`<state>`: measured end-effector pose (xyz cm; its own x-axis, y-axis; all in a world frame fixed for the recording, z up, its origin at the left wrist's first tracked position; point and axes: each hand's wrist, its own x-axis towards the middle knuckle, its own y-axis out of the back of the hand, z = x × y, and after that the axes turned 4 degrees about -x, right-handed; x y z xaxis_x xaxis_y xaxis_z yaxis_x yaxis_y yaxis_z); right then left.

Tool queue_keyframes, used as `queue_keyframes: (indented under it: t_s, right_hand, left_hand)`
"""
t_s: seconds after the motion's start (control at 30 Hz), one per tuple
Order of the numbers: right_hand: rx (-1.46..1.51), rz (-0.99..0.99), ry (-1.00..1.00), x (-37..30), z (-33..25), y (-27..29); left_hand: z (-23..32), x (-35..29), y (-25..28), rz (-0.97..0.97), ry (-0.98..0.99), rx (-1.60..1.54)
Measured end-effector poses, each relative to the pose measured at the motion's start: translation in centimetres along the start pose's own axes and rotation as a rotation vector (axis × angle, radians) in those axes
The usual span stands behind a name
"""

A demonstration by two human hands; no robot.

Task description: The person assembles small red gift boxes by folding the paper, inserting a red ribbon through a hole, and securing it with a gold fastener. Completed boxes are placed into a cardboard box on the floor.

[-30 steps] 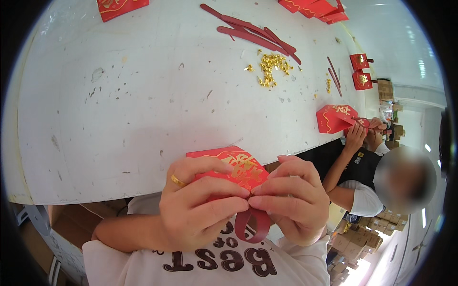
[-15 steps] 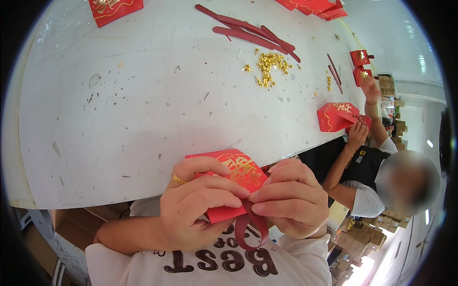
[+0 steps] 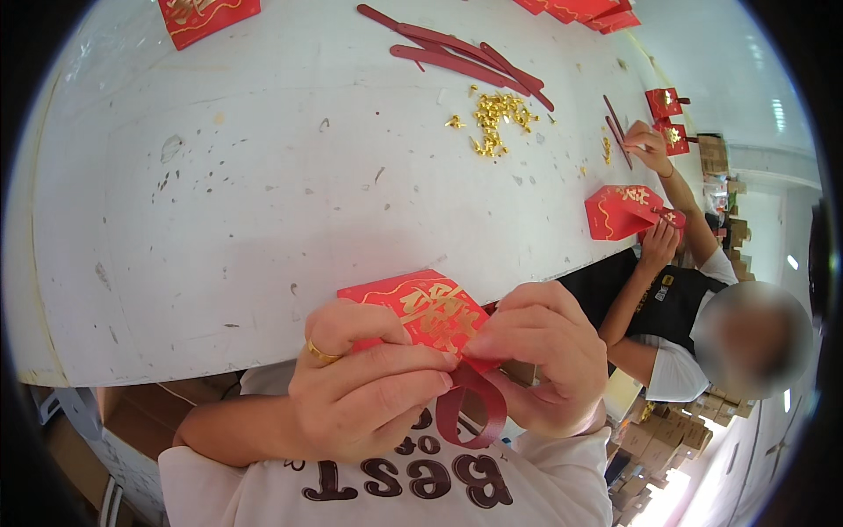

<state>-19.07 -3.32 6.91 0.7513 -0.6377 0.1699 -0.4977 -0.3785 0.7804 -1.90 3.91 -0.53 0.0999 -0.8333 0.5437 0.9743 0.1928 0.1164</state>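
Close to my body, at the table's near edge, I hold a red gift box [image 3: 430, 307] with gold lettering. My left hand [image 3: 373, 378], a gold ring on one finger, is closed on its left side. On the right, my right hand [image 3: 544, 360] pinches at the box's near corner, its fingertips close to the left ones. From that spot a dark red strap [image 3: 474, 422] hangs down in a loop. What the right fingertips grip exactly is hidden. Beyond, gold fasteners [image 3: 496, 119] lie in a loose pile, with several dark red straps [image 3: 465, 57] behind them.
Red boxes stand at the far left [image 3: 206, 18] and far right of the white table [image 3: 219, 220]. To the right a co-worker's hand [image 3: 650, 145] is over two straps, the other on a red box [image 3: 619, 212]. Cartons [image 3: 667, 435] are stacked behind that person.
My right fingers have shifted up along the box's corner, and more of its gold lettering shows. The co-worker's far hand has moved from the rear boxes to the straps.
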Motion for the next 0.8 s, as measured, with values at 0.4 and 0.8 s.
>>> queue_keyframes:
  t_s: [0.4, 0.8]
  right_hand:
    - [-0.107, 0.056, 0.066, -0.7, 0.1, 0.0]
    - [-0.094, 0.219, 0.076, -1.3, -0.2, -1.8]
  left_hand:
    - [0.1, 0.6, -0.1, -0.057, 0.061, 0.018]
    - [0.2, 0.3, -0.6, 0.103, 0.098, -0.165]
